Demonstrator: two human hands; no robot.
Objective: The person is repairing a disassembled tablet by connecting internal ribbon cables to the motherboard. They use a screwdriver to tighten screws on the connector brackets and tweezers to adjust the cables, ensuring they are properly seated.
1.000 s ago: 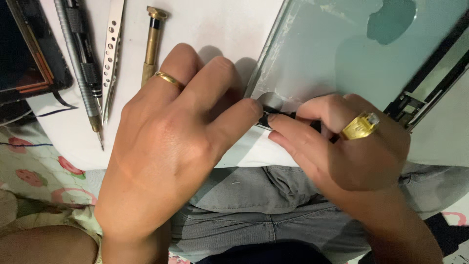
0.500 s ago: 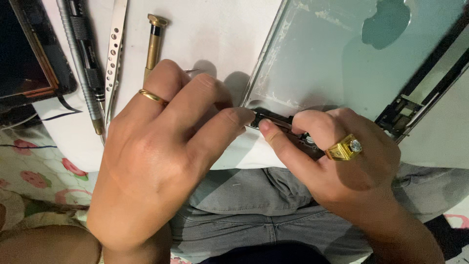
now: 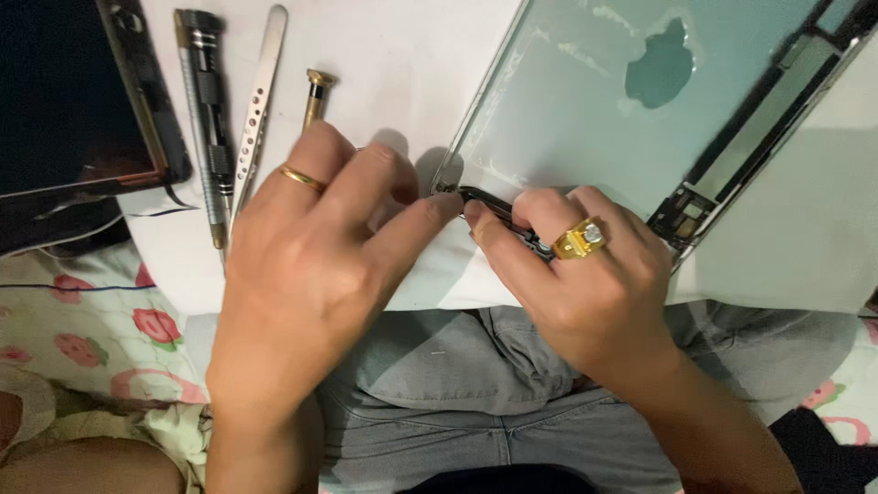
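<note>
**Both thumbs at the corner of the tablet shell**

My left hand (image 3: pixel 311 274) has its thumb tip pressed against the end of a thin black strip (image 3: pixel 489 203) at the near-left corner of the pale green metal tablet back shell (image 3: pixel 585 119); the other fingers arch loosely above it, holding nothing. My right hand (image 3: pixel 576 274) pinches the same strip from the other side, fingers closed narrowly on it, a gold ring with a pale stone on one of them. The strip lies along the shell's lower edge, touching it. The shell rests tilted on a white table (image 3: pixel 402 55). Left of my left hand lie a brass-coloured screwdriver (image 3: pixel 315 96), steel tweezers with holes (image 3: pixel 258 110) and a dark metal driver handle (image 3: pixel 206 119), side by side. Further left is a black tablet screen panel (image 3: pixel 73 101).
</note>
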